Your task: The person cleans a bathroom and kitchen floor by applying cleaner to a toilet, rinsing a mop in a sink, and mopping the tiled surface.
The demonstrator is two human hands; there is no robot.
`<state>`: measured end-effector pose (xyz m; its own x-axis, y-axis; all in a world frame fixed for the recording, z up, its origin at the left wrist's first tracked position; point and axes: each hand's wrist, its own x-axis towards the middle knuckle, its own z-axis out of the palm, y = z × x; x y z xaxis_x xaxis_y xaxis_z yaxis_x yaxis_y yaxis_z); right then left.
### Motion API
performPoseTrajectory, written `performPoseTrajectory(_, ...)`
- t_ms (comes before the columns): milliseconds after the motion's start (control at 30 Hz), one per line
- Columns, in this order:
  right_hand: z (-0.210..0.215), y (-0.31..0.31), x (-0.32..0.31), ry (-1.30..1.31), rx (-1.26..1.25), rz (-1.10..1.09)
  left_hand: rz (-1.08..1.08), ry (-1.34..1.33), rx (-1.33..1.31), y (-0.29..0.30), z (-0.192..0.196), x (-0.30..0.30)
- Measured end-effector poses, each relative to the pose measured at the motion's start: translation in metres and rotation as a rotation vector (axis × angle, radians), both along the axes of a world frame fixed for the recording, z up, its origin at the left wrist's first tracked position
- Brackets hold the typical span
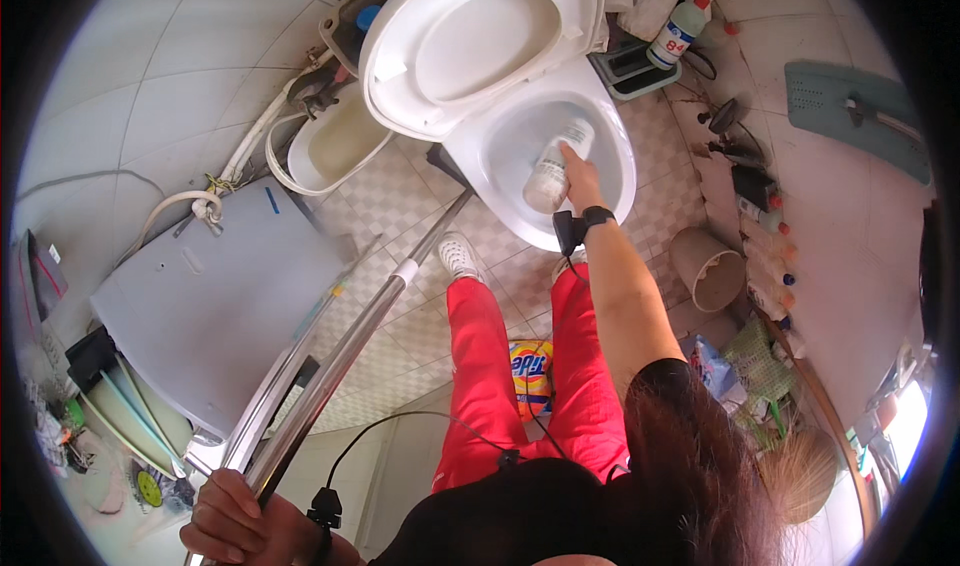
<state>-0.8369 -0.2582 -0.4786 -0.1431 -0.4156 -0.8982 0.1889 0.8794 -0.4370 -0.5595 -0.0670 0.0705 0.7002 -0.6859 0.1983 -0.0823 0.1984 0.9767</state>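
In my right hand [581,177] is a white, semi-clear bottle [547,178] with small print, tilted over the bowl of a white toilet [622,181]. My fingers wrap round the bottle's side, and a black band with a small device is on that wrist. The toilet's seat and lid [485,46] stand raised at the back. At the lower left, my left hand [228,521] is closed round a shiny metal bar [350,341], which slants up toward the toilet's base.
A white tub [340,156] holds cloudy liquid left of the toilet. Nearby stands a grey washing machine [215,286]. A white bottle with a red cap [678,34] is at the back right. A beige bin [708,269] lies tipped on the right, and an orange detergent bag [531,376] sits between my legs.
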Motion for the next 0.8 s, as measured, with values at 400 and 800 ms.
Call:
performPoseTrajectory(400, 0.117, -0.011, 0.046, 0.144, -0.242, 0.701, -0.075, 0.005, 0.007, -0.001, 0.006, -0.003)
performPoseTrajectory(800, 0.101, -0.003, 0.064, 0.170, -0.171, 0.776, -0.108, 0.007, 0.011, -0.010, 0.005, -0.016)
